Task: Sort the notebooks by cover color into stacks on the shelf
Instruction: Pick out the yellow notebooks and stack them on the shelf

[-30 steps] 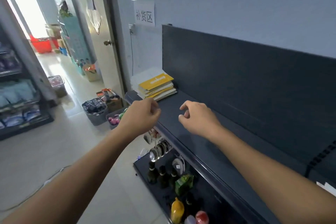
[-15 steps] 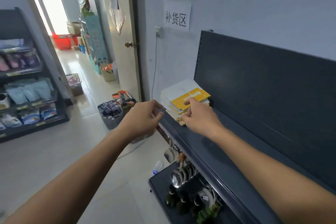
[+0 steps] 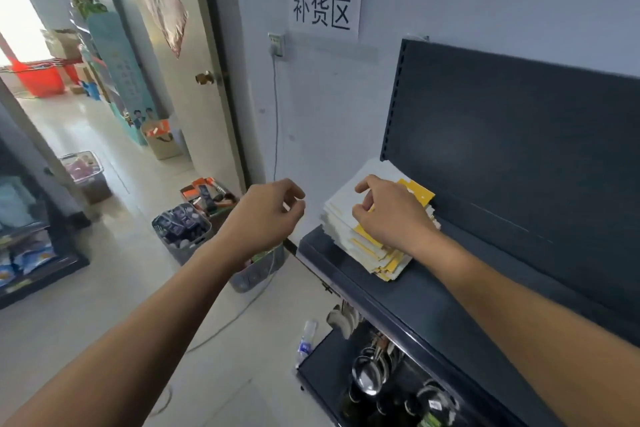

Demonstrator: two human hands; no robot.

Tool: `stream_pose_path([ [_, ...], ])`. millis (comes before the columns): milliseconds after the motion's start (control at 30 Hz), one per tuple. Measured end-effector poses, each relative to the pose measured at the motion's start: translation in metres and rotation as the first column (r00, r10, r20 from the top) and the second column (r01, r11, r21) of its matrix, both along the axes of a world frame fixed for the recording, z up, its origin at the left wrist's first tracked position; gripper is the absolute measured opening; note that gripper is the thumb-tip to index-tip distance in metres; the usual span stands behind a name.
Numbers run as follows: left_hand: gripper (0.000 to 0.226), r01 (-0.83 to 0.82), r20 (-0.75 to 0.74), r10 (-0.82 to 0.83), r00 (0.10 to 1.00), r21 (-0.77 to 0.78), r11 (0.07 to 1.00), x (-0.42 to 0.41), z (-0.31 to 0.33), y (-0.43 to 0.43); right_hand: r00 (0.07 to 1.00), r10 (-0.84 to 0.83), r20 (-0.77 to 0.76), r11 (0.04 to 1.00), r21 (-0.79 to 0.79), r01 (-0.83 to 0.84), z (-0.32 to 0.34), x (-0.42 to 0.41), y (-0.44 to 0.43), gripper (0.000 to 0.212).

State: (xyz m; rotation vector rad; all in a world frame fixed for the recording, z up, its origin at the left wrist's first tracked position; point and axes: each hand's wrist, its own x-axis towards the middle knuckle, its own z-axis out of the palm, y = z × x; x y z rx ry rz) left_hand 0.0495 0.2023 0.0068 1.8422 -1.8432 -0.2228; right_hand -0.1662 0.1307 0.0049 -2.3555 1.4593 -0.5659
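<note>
A stack of notebooks (image 3: 346,218) with white and yellow covers lies at the left end of the dark shelf (image 3: 433,305). On top is a yellow notebook (image 3: 417,192), lying askew. My right hand (image 3: 388,215) rests on the stack, its thumb and curled fingers pinching the left edge of that yellow notebook; the hand hides most of the cover. My left hand (image 3: 266,215) hangs in the air just left of the stack, off the shelf's end, fingers loosely curled and holding nothing.
The dark back panel (image 3: 519,149) rises behind the shelf. A lower shelf (image 3: 367,378) carries metal ladles and bottles. Grey baskets of goods (image 3: 183,232) stand on the floor by the door (image 3: 194,80). A goods rack (image 3: 20,253) lines the left side.
The view has closed in on the shelf's left end. My right hand went from hovering over the bare shelf to gripping the top yellow notebook. My left hand stays beside the stack, holding nothing.
</note>
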Motion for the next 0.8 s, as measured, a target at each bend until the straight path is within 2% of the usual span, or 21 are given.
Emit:
stream_pose_path([
  [167,0.02,0.146,-0.042,-0.146,0.988,-0.001,0.989,0.03,-0.004,-0.055,0.976,-0.214,0.049,0.977,0.027,0.213,-0.011,0.018,-0.014,0.027],
  [400,0.017,0.355,-0.068,-0.353,0.933,0.025,0.934,0.031,-0.008,-0.12,0.869,-0.484,0.1,0.875,0.068,0.479,-0.019,0.013,-0.018,0.024],
  [600,0.018,0.5,0.039,-0.502,0.864,0.049,0.865,0.003,-0.013,-0.173,0.776,-0.622,0.105,0.782,0.135,0.609,-0.028,-0.009,-0.033,0.023],
  [800,0.024,0.537,0.152,-0.544,0.825,0.091,0.839,-0.024,-0.021,-0.211,0.726,-0.674,0.137,0.738,0.172,0.653,-0.036,-0.034,-0.05,0.023],
])
